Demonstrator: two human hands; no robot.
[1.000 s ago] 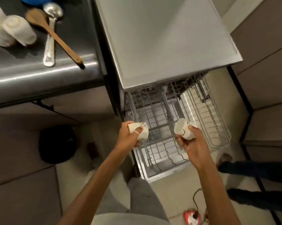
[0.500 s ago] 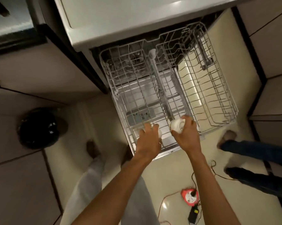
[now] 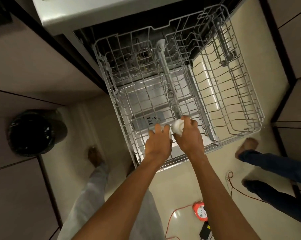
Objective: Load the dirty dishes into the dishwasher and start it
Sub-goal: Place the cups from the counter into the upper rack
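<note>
Loading step: right hand (image 3: 187, 135) fingers curled round a white cup (image 3: 178, 128), left hand (image 3: 157, 144) covering a second cup (image 3: 170, 135) (grip hidden), dishwasher rack (image 3: 215, 94) just beneath the fingers; next, seat both cups between the tines.

A black-lined bin (image 3: 30, 133) sits at frame left. An orange cable reel (image 3: 200, 211) lies on the pale floor (image 3: 186, 181), lower right, near a bystander's blue-trousered legs (image 3: 276, 163).

You won't find a word or number to read here — the dark mark on the white cup (image 3: 178, 129) in your right hand (image 3: 189, 141) is too blurred to make out, and the orange cable reel (image 3: 200, 211) on the floor shows no legible print.
</note>
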